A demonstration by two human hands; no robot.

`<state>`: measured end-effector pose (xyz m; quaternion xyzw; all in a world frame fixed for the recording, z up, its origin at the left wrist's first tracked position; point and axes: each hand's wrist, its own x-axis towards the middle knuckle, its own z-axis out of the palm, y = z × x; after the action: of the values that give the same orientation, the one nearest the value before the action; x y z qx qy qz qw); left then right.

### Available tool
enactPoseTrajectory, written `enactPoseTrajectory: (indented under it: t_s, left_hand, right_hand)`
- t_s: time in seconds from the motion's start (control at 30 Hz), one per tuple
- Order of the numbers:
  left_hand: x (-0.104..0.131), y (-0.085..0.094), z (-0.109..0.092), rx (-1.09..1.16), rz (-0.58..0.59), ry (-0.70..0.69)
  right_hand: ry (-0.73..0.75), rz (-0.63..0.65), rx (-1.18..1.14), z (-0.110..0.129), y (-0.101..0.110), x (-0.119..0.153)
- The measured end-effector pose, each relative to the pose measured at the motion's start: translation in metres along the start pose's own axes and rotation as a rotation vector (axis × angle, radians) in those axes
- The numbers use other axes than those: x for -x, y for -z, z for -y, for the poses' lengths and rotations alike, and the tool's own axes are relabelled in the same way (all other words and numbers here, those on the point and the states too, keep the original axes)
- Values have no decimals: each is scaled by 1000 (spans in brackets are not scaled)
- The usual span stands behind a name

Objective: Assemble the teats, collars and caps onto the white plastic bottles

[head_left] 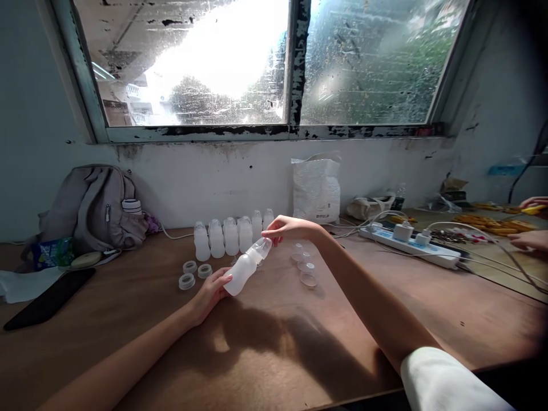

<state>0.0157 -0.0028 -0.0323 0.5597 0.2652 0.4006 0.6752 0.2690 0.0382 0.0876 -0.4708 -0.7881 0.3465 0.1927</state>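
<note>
A frosted white baby bottle (pixel 240 275) is held tilted above the brown table, its top towards the upper right. My left hand (pixel 213 294) is closed round its lower body. At the upper end, the fingers of my right hand (pixel 285 229) pinch the clear cap (pixel 261 248) that covers the bottle's top. Behind it, several similar capped bottles (pixel 230 237) stand upright in a row. White collar rings (pixel 186 281) lie to the left of my left hand. Several clear caps (pixel 307 278) sit on the table right of the bottle, below my right forearm.
A grey backpack (pixel 94 205) and a black flat case (pixel 50 299) are at the left. By the wall stands a white plastic bag (pixel 317 189). A power strip (pixel 411 245) with cables lies at the right, near another person's hands (pixel 531 240).
</note>
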Motion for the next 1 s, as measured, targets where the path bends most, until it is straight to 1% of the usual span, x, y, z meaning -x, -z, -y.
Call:
enactPoseTrajectory:
  t_s: [0.13,0.3,0.37,0.5,0.8,1.0]
  left_hand:
    - [-1,1,1,-6,-1,-11]
    - [0,2,1,6,9,-10]
    - [-1,2,2,17,7,-8]
    - [-2,3,3,31,2,-4]
    - [0,1,1,33,4,-3]
    - [0,4,2,90,-55,4]
  right_hand:
    - [-1,13,-41,3,-5,-1]
    - [-24,184,-166,2,-5,0]
    - [-5,220,-197,1,-5,0]
    - [1,207,-220,-3,-6,-2]
    - [-58,176,-130,-4,-10,-8]
    - [-56,200,-124,-7,-16,-13]
